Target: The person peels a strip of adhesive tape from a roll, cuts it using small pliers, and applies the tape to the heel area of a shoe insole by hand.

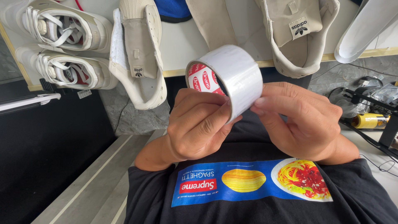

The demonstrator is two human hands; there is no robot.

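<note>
We hold a roll of clear tape [226,76] up in front of our chest, above a black printed shirt [257,186]. Our left hand [199,124] is closed around the roll's lower edge, thumb pressed on the outer band, while our right hand [304,120] pinches at the roll's right side with thumb and fingertips drawn narrow, as if feeling for the loose end.

The tape is glossy and see-through, so we judge the end is hard to find; a nail picking at the wrong spot could split the strip lengthwise or tear off only a sliver. The roll rests on a few fingers only, so a hard pull with the right hand could twist it out of the left and drop it.

Beyond the roll, the white table [182,45] carries an unlaced beige shoe [139,54], a second beige shoe [296,33] and two laced white sneakers [62,45], all well apart from the hands.
</note>
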